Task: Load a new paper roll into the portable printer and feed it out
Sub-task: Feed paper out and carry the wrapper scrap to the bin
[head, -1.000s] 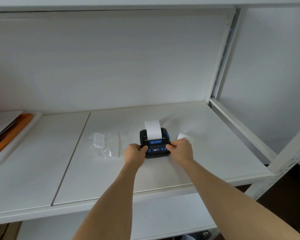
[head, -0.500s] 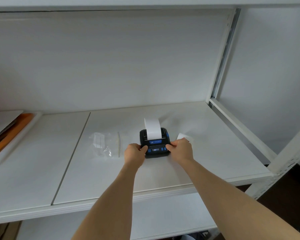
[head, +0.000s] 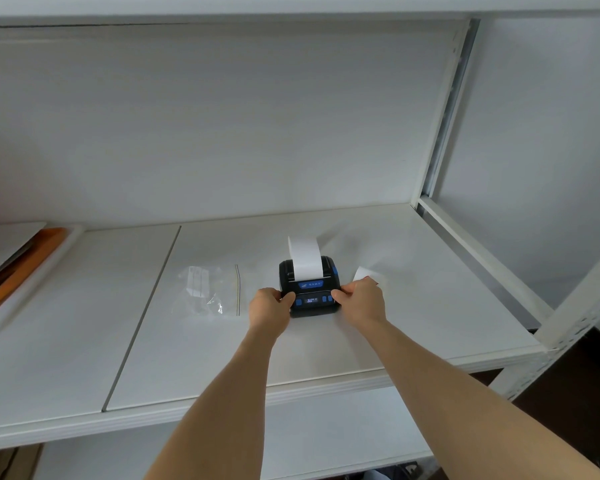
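Observation:
A small black portable printer (head: 309, 293) with blue buttons and a lit display sits on the white shelf (head: 326, 344). A strip of white paper (head: 305, 258) stands up out of its top slot and curls backward. My left hand (head: 270, 308) grips the printer's left side, thumb on the front panel. My right hand (head: 361, 301) grips the right side, thumb by the blue buttons. The roll inside is hidden.
An empty clear plastic bag (head: 210, 289) lies left of the printer. A loose white paper scrap (head: 366, 273) lies behind my right hand. An orange-edged tray (head: 18, 268) sits at far left. A white metal upright (head: 575, 320) stands at the shelf's right front corner.
The paper strip has come slightly farther out of the printer. Both hands stay in the same grip on its sides.

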